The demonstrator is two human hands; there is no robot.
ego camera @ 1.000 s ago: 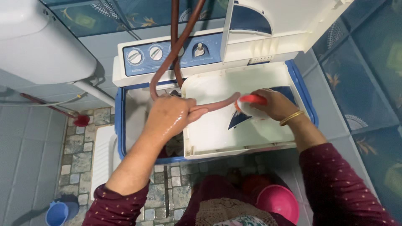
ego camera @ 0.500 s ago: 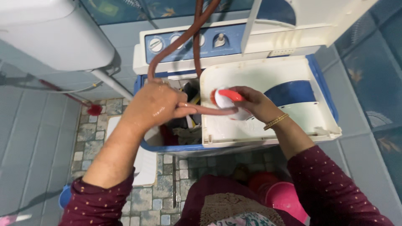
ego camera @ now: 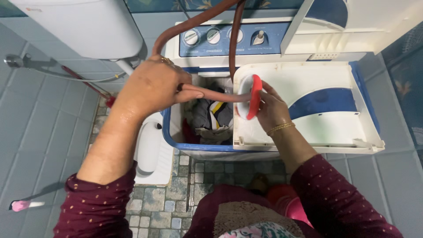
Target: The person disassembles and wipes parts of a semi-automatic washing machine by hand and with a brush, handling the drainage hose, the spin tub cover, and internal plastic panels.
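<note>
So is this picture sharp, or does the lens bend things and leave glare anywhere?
Head view: mostly sharp; the wide lens bows the washing machine edges; the wet left hand glistens, the white tank shows soft glare; the right hand and red-rimmed cup are evenly lit.

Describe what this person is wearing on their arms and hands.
Both arms wear dark maroon sleeves with small pale dots, pushed up to around the elbow, leaving the forearms bare. The left hand has a gold-coloured ring on one finger and its forearm looks wet. The right hand has a thin gold-coloured bangle at the wrist. No gloves.
</note>
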